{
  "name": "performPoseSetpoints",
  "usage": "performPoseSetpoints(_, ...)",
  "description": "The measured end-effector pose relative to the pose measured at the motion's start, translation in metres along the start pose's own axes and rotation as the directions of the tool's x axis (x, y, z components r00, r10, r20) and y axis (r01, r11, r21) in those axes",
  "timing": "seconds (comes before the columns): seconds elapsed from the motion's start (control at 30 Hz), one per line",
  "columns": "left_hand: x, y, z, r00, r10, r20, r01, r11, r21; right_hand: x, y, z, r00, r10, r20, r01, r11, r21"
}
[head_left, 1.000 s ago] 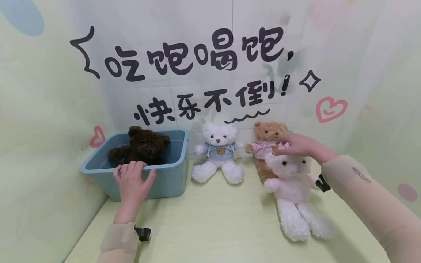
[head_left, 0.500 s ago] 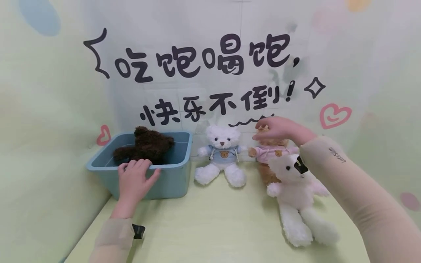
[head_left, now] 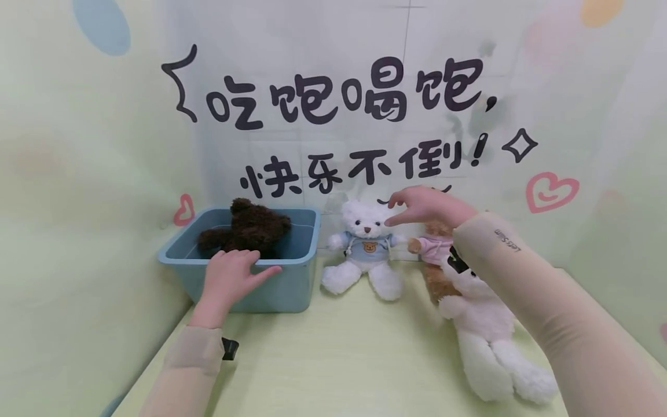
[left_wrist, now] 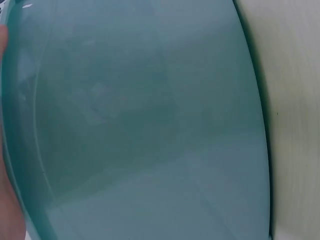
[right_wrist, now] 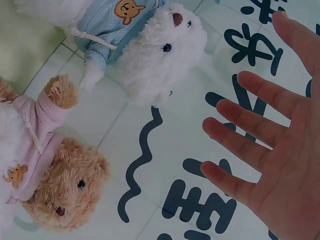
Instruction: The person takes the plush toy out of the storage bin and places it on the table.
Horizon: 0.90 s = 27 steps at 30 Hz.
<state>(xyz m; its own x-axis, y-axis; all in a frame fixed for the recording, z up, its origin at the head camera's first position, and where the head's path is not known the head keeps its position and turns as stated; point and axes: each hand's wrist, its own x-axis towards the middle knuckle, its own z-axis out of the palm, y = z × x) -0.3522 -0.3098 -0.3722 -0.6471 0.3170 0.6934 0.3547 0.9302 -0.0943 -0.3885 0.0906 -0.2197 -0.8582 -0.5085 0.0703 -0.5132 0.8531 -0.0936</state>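
My left hand [head_left: 229,281] grips the front rim of a blue plastic bin [head_left: 271,289], fingers hooked over the edge and thumb along the outside. A dark brown teddy bear [head_left: 255,229] lies inside. My right hand [head_left: 424,205] is raised, empty, close to the head of a white teddy bear [head_left: 367,255] in a blue hoodie. Its fingers spread apart in the right wrist view, clear of the white bear [right_wrist: 165,55]. Below my right forearm sit a tan teddy bear [head_left: 438,278] in a pink top and an undressed white plush [head_left: 484,347], both partly hidden.
Everything stands on a pale green table [head_left: 339,353]. Behind it hangs a light wall cloth [head_left: 333,46] with black lettering. The undressed plush leans in front of the tan bear on the right.
My right hand has moved left, from above the tan bear to near the hoodie bear. The left hand stays at the bin's rim. The head view has shifted a little.
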Motion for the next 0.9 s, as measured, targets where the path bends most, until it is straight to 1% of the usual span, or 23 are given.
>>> performPoseSetpoints(0.13,0.002,0.000,0.006,1.000,-0.007,-0.019,0.007,1.000,-0.001,0.003,-0.002,0.002,1.000,0.002,0.008,-0.002,1.000,-0.005)
performPoseSetpoints(0.27,0.002,-0.002,0.007,1.000,-0.005,-0.026,0.005,1.000,-0.009,0.008,-0.004,0.002,1.000,-0.001,0.015,0.001,1.000,-0.021)
performPoseSetpoints(0.37,0.003,-0.002,0.007,1.000,-0.003,-0.025,0.002,1.000,-0.018,0.012,-0.005,0.002,1.000,-0.019,0.023,0.020,0.999,-0.035)
performPoseSetpoints(0.53,0.002,-0.001,0.004,1.000,-0.014,-0.012,0.014,1.000,-0.015,0.017,-0.012,0.003,0.999,-0.042,0.032,0.043,0.998,-0.036)
performPoseSetpoints(0.77,-0.005,0.002,-0.002,1.000,-0.025,0.005,0.026,0.999,-0.019,0.023,-0.027,0.003,0.997,-0.062,0.038,0.064,0.996,-0.057)
performPoseSetpoints(0.9,-0.009,0.005,-0.007,1.000,-0.015,-0.016,0.015,1.000,-0.022,0.027,-0.035,0.003,0.996,-0.072,0.046,0.074,0.996,-0.045)
